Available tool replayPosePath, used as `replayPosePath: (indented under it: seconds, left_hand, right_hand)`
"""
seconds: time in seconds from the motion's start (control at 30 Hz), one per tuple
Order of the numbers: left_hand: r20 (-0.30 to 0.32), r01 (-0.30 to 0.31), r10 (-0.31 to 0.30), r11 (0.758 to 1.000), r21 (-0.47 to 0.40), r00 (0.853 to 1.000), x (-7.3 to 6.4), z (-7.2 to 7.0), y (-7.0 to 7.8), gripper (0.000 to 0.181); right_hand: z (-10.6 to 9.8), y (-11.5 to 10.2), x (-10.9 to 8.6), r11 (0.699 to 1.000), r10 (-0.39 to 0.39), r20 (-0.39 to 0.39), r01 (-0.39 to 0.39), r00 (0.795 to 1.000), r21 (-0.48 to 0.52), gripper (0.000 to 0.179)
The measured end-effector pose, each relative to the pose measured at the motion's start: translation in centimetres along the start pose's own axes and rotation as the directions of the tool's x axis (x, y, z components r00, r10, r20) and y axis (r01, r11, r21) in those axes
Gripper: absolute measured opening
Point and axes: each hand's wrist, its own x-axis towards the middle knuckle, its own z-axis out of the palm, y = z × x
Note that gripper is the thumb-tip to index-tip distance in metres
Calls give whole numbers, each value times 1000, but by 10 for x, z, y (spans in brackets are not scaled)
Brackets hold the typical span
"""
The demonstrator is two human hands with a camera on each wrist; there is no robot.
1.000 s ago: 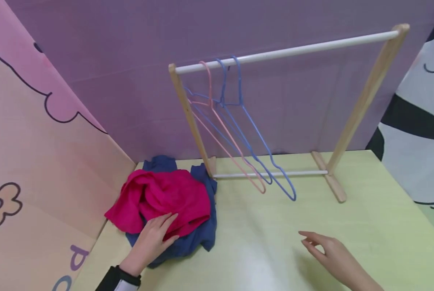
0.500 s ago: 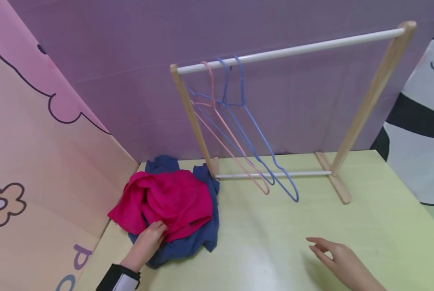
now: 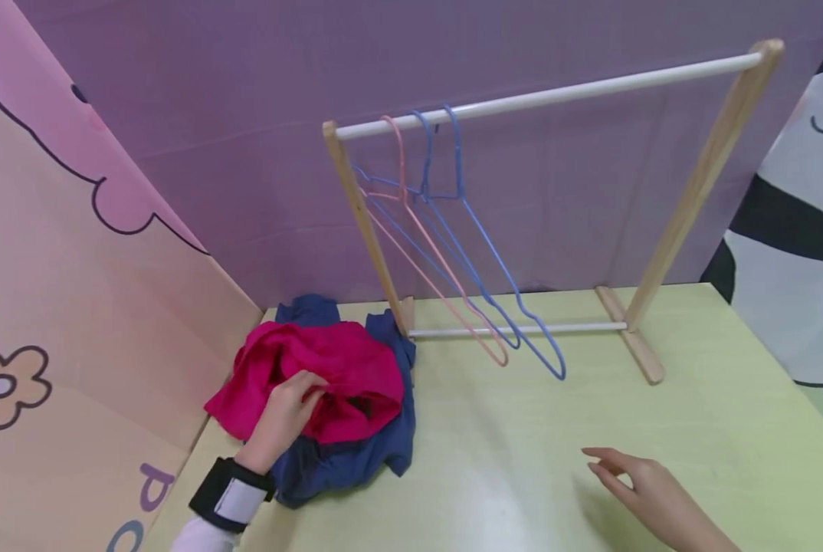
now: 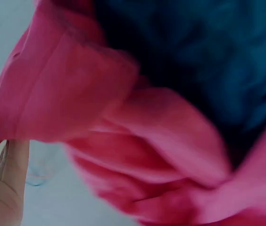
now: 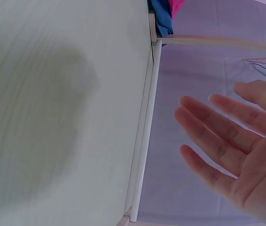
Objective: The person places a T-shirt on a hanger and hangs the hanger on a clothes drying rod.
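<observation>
A crumpled bright pink garment [image 3: 356, 356] lies on top of a dark blue garment [image 3: 345, 471] at the table's left. My left hand [image 3: 290, 410] pinches the pink garment near its front edge and lifts that edge a little. In the left wrist view the thumb and fingers of the left hand [image 4: 5, 183] grip the pink hem [image 4: 17, 127], and dark blue cloth shows beyond the fold. My right hand [image 3: 649, 491] hovers over the right of the table, holding nothing. The right wrist view shows its fingers loosely spread. Folds hide what kind of garments these are.
A wooden rack with a white rail [image 3: 556, 96] stands at the back. One pink hanger [image 3: 418, 218] and two blue hangers [image 3: 487, 241] hang at its left end. A purple backdrop [image 3: 246, 153] rises behind, and a printed panel [image 3: 73, 307] borders the left.
My left hand has gone from lying on the pink garment with fingers extended to pinching its front edge, then moved up and away, raising the edge. The right hand has barely shifted.
</observation>
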Motion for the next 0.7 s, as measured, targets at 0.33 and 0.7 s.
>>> replayPosePath:
  seconds: [0.33, 0.7]
  left_hand:
    - [-124, -113, 111, 994, -12, 986, 53, -24, 20, 18]
    - [-238, -103, 93, 994, -31, 967, 111, -60, 38, 11]
  right_hand:
    - [-6, -4, 5, 1000, -24, 19, 24, 1000, 1, 23]
    - [-8, -9, 12, 999, -47, 28, 47, 999, -9, 22]
